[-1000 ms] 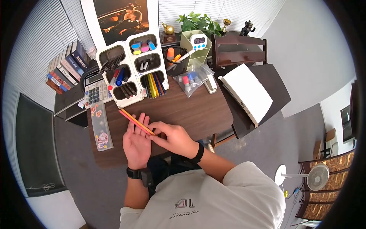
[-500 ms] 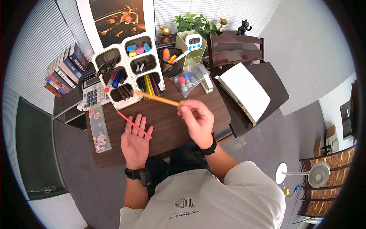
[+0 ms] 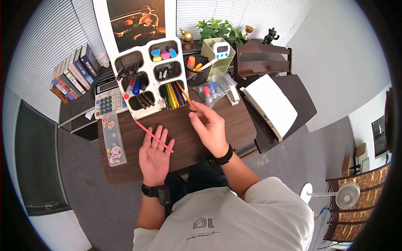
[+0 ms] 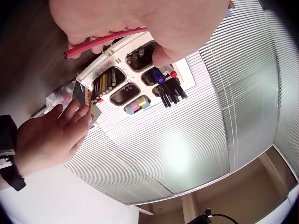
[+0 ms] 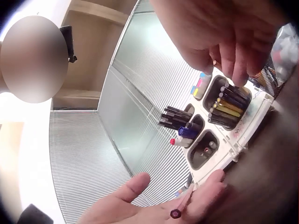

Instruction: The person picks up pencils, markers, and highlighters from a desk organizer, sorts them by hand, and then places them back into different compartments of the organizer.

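The left hand (image 3: pixel 154 162) lies palm up over the table's front part, fingers extended, with a red pencil (image 3: pixel 153 135) resting across them. In the left wrist view the red pencil (image 4: pixel 105 39) lies along the fingers. The right hand (image 3: pixel 210 130) pinches the near end of an orange pencil (image 3: pixel 184 95), whose far end is at the lower right compartment of the white organizer (image 3: pixel 147 109). Colored pencils (image 3: pixel 172 96) stand in that compartment. From the right wrist, the right hand (image 5: pixel 224 37) hangs beside these pencils (image 5: pixel 227 108).
Right of the organizer are a black mesh cup (image 3: pixel 195 77), a bag of small bottles (image 3: pixel 214 90) and a stapler (image 3: pixel 232 96). A calculator (image 3: pixel 109 102) and a stickered case (image 3: pixel 112 140) are at the left; a white box (image 3: pixel 271 104) lies on the chair.
The right hand lifted the orange pencil off the left hand, then carried it forward to the organizer's lower right compartment. The red pencil stays on the left hand.
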Tool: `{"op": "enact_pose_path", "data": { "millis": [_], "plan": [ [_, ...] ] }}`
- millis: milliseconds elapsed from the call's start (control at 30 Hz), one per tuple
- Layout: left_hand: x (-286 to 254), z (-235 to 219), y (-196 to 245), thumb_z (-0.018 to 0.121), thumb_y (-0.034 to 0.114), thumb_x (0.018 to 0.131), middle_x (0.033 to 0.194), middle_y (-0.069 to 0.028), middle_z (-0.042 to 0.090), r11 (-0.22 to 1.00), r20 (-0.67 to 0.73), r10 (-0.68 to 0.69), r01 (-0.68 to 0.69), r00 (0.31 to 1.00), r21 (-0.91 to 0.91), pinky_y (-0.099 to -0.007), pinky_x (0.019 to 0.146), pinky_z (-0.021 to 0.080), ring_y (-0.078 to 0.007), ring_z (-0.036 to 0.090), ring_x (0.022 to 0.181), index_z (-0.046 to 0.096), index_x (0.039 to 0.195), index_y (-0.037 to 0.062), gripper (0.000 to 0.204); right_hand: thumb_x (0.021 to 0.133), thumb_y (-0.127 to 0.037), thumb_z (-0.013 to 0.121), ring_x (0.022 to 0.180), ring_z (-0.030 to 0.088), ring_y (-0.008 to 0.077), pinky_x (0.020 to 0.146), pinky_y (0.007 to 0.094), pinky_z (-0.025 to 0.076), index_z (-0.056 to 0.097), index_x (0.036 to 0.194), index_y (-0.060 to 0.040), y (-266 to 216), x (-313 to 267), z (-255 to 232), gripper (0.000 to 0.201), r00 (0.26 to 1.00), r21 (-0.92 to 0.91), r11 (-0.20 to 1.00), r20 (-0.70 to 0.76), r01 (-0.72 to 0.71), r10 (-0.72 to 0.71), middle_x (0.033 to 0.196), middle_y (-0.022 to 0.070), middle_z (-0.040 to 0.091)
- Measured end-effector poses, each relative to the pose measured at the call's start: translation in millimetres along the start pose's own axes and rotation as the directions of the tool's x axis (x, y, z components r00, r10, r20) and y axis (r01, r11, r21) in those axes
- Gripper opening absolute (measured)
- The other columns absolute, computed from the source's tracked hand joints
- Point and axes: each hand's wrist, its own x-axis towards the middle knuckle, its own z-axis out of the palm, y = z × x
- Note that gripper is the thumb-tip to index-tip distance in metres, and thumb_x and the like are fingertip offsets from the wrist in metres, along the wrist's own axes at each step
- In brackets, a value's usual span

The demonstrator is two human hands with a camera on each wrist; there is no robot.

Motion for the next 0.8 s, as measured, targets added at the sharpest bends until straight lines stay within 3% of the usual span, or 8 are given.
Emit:
{"op": "enact_pose_path", "data": {
  "millis": [167,267,333,367,400,467,533,800],
  "plan": [
    [0.0,0.1,0.1,0.046,0.038,0.104,0.162,-0.0209,0.035,1.0,0.004,0.007,-0.007,1.0,-0.002,-0.0555,0.122,0.029,-0.0327,0.032,0.152,0.033,0.157,0.0063,0.063,0.09,-0.007,0.074,0.081,0.07,0.0139,0.067,0.0265,0.054,0.064,0.135,-0.0015,-3.0,5.1,3.4,0.046,0.998,-0.047,0.999,0.049,-0.028,0.03,0.117,0.0134,0.073],
    [0.1,0.2,-0.1,0.046,0.038,0.104,0.162,-0.021,0.035,1.0,0.003,0.006,-0.006,1.0,-0.005,-0.0547,0.122,0.029,-0.0327,0.032,0.152,0.034,0.156,0.0061,0.062,0.09,-0.006,0.074,0.071,0.064,0.0134,0.063,0.027,0.052,0.065,0.132,-0.0029,-8.6,-0.3,2.0,0.044,1.0,-0.113,0.994,0.015,0.006,-0.005,0.108,0.0106,0.072],
    [0.9,0.4,-0.4,0.046,0.037,0.104,0.162,-0.021,0.035,1.0,0.004,0.005,-0.005,1.0,-0.003,-0.0539,0.122,0.029,-0.0328,0.032,0.152,0.035,0.156,0.0058,0.061,0.089,-0.005,0.074,0.066,0.059,0.0129,0.061,0.0276,0.05,0.068,0.124,-0.0041,-9.9,-12.6,-0.3,0.035,0.994,-0.161,0.981,-0.006,0.109,-0.112,0.092,0.0068,0.067],
    [1.2,0.5,-0.8,0.046,0.037,0.105,0.162,-0.0212,0.035,1.0,0.01,0.015,-0.015,1.0,-0.003,-0.0532,0.123,0.03,-0.0329,0.033,0.152,0.035,0.155,0.0049,0.061,0.089,-0.005,0.074,0.064,0.056,0.012,0.058,0.027,0.048,0.069,0.117,-0.005,-11.9,-21.2,0.1,0.029,0.988,-0.144,0.978,0.047,0.153,-0.148,0.082,0.0043,0.061],
    [1.1,0.5,-1.4,0.046,0.037,0.105,0.162,-0.0215,0.035,1.0,0.016,0.022,-0.022,1.0,-0.001,-0.0525,0.123,0.03,-0.033,0.033,0.151,0.035,0.155,0.004,0.061,0.089,-0.006,0.075,0.065,0.06,0.0148,0.06,0.0294,0.051,0.069,0.118,-0.0059,-16.0,-27.9,-0.8,0.03,0.973,-0.074,0.984,0.181,0.16,-0.144,0.082,0.0055,0.063],
    [2.3,-0.5,-2.1,0.045,0.036,0.105,0.162,-0.0221,0.036,1.0,0.025,0.026,-0.026,0.999,0.014,-0.0516,0.123,0.03,-0.033,0.035,0.151,0.035,0.155,0.0029,0.061,0.088,-0.009,0.076,0.068,0.066,0.02,0.062,0.0332,0.055,0.07,0.119,-0.0081,-27.4,-34.9,-0.2,0.031,0.874,0.026,0.983,0.453,0.184,-0.175,0.085,0.0074,0.065],
    [3.2,1.3,-2.4,0.044,0.036,0.106,0.161,-0.0228,0.036,0.999,0.037,0.034,-0.035,0.999,0.032,-0.0506,0.122,0.031,-0.0331,0.036,0.15,0.034,0.155,0.0017,0.061,0.088,-0.013,0.077,0.075,0.069,0.0257,0.066,0.0366,0.057,0.07,0.12,-0.0102,-17.3,-45.5,2.7,0.033,0.778,0.012,0.983,0.61,0.182,-0.151,0.089,0.0091,0.068],
    [2.7,2.3,-0.9,0.041,0.035,0.108,0.16,-0.0246,0.038,0.998,0.067,-0.004,0.0,0.998,0.058,-0.0459,0.119,0.037,-0.0347,0.04,0.147,0.031,0.157,-0.0014,0.062,0.085,-0.009,0.079,0.086,0.069,0.0285,0.075,0.0379,0.058,0.073,0.113,-0.0089,-4.8,-44.1,9.7,0.029,0.804,-0.008,0.958,0.546,0.285,-0.235,0.095,0.0099,0.067]
  ]
}}
